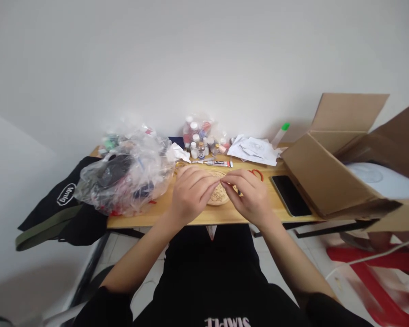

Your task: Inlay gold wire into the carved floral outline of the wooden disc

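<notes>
A round, pale wooden disc with a carved pattern (217,196) lies on the wooden table (132,221) in front of me. Above its left side is my left hand (191,190), its fingers pinched together. My right hand (247,193) is pinched too, over the disc's right side. The fingertips of both hands nearly meet above the disc; whatever they pinch is too small to make out. Just behind the hands lies a glue tube (220,163). Red scissor handles (257,174) show beyond my right hand.
Plastic bags (129,172) and a black cloth bag (51,200) fill the left. Small bottles (201,149) and papers (254,150) stand or lie at the back. A phone (291,196) and an open cardboard box (322,177) are on the right.
</notes>
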